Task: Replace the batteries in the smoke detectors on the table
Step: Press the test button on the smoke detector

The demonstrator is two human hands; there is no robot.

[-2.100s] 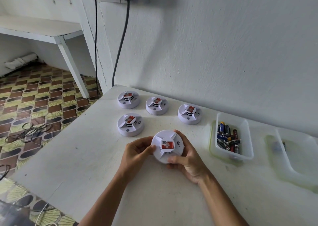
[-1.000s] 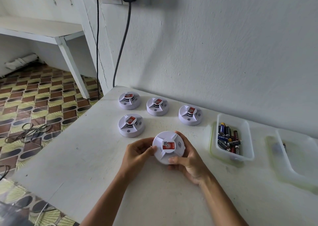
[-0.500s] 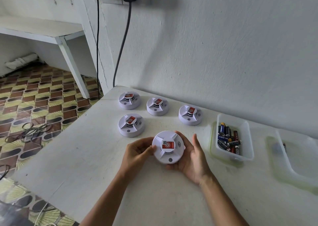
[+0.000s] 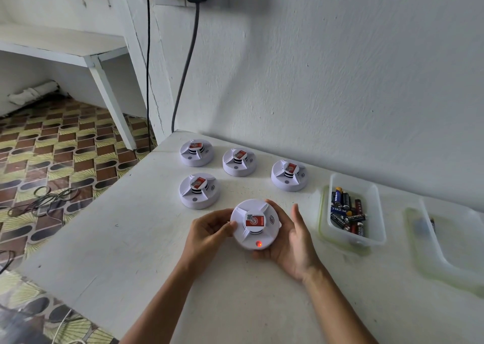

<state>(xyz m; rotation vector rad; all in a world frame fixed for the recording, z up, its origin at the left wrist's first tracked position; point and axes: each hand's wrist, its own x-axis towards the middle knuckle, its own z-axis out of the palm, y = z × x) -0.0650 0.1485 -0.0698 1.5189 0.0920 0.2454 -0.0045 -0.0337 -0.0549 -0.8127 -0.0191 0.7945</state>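
smoke detector (image 4: 255,224) held over the table (image 4: 131,239), red light lit.
left hand (image 4: 209,232) pinches its left rim; right hand (image 4: 290,246) cradles it from beneath, fingers spread; four more detectors behind.

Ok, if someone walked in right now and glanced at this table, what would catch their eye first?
Probably the smoke detector held just above the table's near middle, its small red light glowing on the front edge, with the left hand gripping one side and the right hand cradling the other. Next, four more detectors sit behind it, and a clear tub of batteries stands to the right.
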